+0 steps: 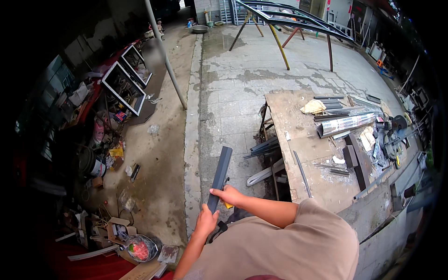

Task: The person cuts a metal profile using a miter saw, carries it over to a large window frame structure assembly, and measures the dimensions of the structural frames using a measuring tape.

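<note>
A short length of dark grey metal profile (220,173) slants up and away in front of my body. My left hand (205,221) is closed around its near end. Just beyond it, my right hand (228,196) grips the profile from the right side, with the thumb lying across it. Below the right hand a small yellow piece (228,205) shows, and a dark bit sticks out above the fingers. Most of that object is hidden, so its kind cannot be told.
To the right stands a wooden worktable (284,121) with metal strips, a wrapped profile bundle (347,125) and tools. Long frames (298,21) rest on trestles farther off. A pole (169,70) leans at left, near white-edged frames (123,88). Boxes and scrap clutter the lower left.
</note>
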Demonstrator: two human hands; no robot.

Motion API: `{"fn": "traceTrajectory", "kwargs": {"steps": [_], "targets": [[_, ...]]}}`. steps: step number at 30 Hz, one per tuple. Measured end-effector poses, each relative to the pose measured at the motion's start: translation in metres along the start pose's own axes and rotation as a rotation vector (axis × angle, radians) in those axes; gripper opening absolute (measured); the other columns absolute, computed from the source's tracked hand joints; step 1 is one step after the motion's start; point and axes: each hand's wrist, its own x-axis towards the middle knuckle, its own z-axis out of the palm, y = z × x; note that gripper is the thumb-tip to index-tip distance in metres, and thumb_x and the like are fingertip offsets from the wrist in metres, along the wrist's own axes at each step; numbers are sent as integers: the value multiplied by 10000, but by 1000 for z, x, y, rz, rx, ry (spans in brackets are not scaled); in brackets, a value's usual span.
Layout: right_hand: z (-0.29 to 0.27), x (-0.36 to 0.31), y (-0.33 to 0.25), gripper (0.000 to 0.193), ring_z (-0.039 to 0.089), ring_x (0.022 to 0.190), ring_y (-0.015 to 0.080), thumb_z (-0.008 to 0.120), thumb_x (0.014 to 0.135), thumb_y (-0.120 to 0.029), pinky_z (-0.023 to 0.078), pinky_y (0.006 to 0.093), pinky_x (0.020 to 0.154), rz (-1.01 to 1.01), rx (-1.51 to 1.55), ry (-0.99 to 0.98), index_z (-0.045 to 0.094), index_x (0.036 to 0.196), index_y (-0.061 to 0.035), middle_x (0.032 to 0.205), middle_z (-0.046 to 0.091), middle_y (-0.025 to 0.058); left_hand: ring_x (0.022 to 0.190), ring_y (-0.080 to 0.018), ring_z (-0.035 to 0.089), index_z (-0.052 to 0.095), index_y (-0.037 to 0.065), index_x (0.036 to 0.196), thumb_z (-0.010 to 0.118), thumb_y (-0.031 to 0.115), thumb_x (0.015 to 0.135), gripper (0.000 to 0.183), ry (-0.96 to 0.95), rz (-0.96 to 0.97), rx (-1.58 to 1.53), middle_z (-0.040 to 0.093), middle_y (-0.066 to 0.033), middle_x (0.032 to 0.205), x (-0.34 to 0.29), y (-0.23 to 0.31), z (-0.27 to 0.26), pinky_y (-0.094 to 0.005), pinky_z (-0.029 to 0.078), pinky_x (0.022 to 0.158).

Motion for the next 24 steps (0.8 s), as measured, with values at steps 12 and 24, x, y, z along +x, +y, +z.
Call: {"fn": "traceTrajectory", "kwargs": {"steps": [12, 24], "targets": [[-98, 237, -126, 585, 757, 931, 332, 692, 957, -527, 570, 442, 853, -253, -173, 123, 753, 1076, 42, 987, 779, 232, 1051, -584, 675, 455, -60, 1227, 715, 314, 990, 514, 16, 48, -56, 701, -399, 1074, 278, 65, -84, -616, 525, 910], [-190, 394, -286, 560, 749, 950, 332, 691, 974, -530, 563, 439, 874, -385, -111, 243, 743, 1103, 12, 1006, 774, 216, 1075, -571, 679, 460, -52, 1230, 720, 315, 1000, 505, 66, 108, -25, 705, -388, 1101, 506, 143, -182, -600, 535, 905]]}}
